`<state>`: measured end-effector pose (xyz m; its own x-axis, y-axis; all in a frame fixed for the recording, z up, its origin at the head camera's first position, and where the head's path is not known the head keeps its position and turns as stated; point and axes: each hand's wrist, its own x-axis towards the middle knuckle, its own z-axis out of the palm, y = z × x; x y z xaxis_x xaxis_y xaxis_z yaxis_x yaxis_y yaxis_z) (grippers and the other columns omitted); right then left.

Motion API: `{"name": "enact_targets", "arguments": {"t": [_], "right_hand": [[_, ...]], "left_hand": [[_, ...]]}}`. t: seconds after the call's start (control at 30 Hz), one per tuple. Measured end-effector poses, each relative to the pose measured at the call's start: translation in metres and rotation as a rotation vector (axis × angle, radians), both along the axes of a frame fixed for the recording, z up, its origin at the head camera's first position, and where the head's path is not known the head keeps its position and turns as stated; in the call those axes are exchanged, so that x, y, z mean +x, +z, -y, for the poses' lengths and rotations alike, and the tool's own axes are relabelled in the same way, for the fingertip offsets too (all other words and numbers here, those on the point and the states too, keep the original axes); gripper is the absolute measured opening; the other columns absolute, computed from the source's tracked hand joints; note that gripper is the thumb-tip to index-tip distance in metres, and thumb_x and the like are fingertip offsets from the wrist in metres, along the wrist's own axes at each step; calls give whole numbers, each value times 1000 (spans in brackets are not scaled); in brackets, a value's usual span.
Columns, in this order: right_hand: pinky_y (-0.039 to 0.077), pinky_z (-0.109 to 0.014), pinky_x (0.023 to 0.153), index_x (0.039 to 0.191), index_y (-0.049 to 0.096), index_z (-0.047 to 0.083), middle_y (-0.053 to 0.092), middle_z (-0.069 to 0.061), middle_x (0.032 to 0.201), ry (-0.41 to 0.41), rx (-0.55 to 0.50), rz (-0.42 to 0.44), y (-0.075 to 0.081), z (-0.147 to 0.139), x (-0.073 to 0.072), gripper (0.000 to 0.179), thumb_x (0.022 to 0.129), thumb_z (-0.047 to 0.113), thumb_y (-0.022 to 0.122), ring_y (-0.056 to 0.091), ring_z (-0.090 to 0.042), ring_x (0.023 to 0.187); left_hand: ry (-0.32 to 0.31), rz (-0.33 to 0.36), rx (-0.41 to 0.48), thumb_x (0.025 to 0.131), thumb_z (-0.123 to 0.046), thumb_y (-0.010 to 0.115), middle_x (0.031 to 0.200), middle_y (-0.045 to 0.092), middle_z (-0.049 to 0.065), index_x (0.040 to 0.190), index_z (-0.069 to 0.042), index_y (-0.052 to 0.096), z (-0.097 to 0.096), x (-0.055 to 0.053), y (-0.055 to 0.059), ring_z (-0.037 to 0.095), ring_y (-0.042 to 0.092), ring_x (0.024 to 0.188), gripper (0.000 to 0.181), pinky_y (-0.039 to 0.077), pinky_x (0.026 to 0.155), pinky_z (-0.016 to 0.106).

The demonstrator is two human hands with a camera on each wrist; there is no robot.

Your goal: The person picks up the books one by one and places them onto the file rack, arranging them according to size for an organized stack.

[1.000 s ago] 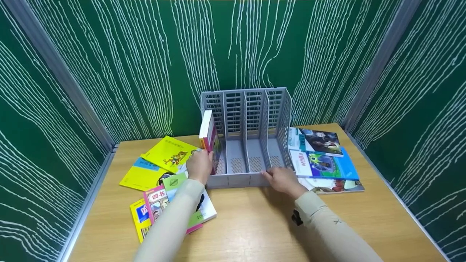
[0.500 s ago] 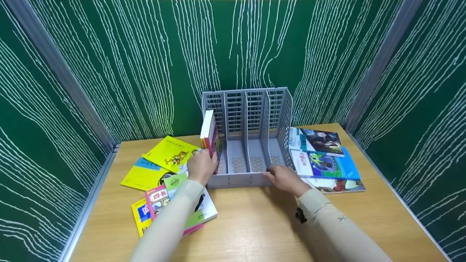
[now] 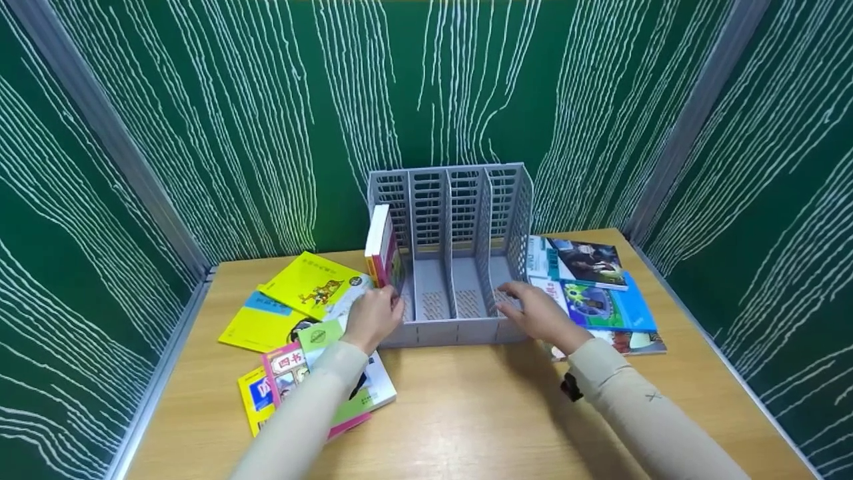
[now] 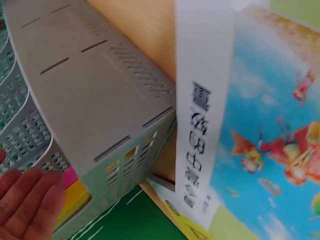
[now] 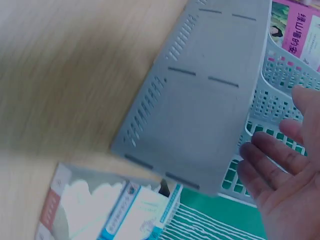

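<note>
A grey four-slot file rack (image 3: 460, 330) stands at the back of the table, its slots facing me. Upright books (image 3: 381, 243) with pink and yellow covers stand in its leftmost slot. My left hand (image 3: 373, 317) is at the front of that slot, just below the books. Its fingers (image 4: 42, 200) look straight and hold nothing in the left wrist view. My right hand (image 3: 540, 313) hovers over the front of the rightmost slot. The right wrist view shows its fingers (image 5: 272, 152) spread and loosely bent, with nothing between them.
Left of the rack lie yellow books (image 3: 320, 283), a pink book (image 3: 286, 363) and a green-and-white book (image 3: 376, 387), overlapping. Several magazines (image 3: 600, 303) overlap on the right. A green wall (image 3: 346, 120) with white lines rises close behind the rack.
My right hand has let go of the rack's front edge and moved right and up over the slot. My left hand has drawn slightly down from the books, which stay upright.
</note>
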<state>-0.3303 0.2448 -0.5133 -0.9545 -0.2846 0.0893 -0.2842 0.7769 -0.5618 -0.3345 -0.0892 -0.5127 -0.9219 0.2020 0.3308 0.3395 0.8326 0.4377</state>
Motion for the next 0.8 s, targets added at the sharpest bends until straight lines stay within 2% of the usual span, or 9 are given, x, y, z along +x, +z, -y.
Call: {"name": "enact_targets", "arguments": {"t": [0.17,0.3,0.4,0.47,0.6,0.7,0.8], "right_hand": [[46,-65,119,147,59,-5,64,-27,148,3,21,-66,9,-12,-2,47,110,24,65,58,-47,141],[42,-65,122,151,56,-3,60,-27,152,-29,20,-83,19,-24,-5,49,112,26,62,54,-47,145],[38,-65,125,154,53,-1,56,-27,157,-67,37,-73,28,-33,-9,51,113,28,60,49,-47,150],[37,-66,126,156,51,-1,54,-28,158,-91,57,-79,33,-40,-11,53,113,28,60,48,-48,150],[34,-67,127,159,48,0,50,-27,162,-136,86,-53,40,-53,-16,56,113,30,59,44,-49,153],[30,-68,129,162,44,2,46,-26,166,-161,92,-14,44,-62,-19,59,114,34,58,39,-49,157],[27,-70,129,165,41,4,42,-25,170,-187,88,20,48,-71,-23,63,114,38,56,35,-49,159]], "left_hand": [[-53,46,-81,107,-31,67,117,81,18,120,-1,76,-5,1,-12,33,80,100,33,67,90,45],[-88,172,-144,106,-48,68,136,74,20,141,0,66,-9,1,-18,34,76,117,59,62,104,49],[-108,229,-184,104,-56,68,144,69,22,150,1,59,-11,1,-21,36,73,124,74,60,108,50],[-119,234,-202,103,-57,69,136,73,22,146,2,62,-12,0,-24,36,74,119,73,61,105,49],[-127,228,-232,102,-54,72,115,77,17,129,0,70,-15,2,-30,31,76,98,61,65,94,47],[-129,197,-272,103,-50,73,104,77,14,118,-2,73,-17,3,-35,29,75,89,50,65,87,45],[-139,137,-317,104,-45,72,97,78,13,109,-4,75,-18,3,-40,30,75,85,41,65,82,46]]}}
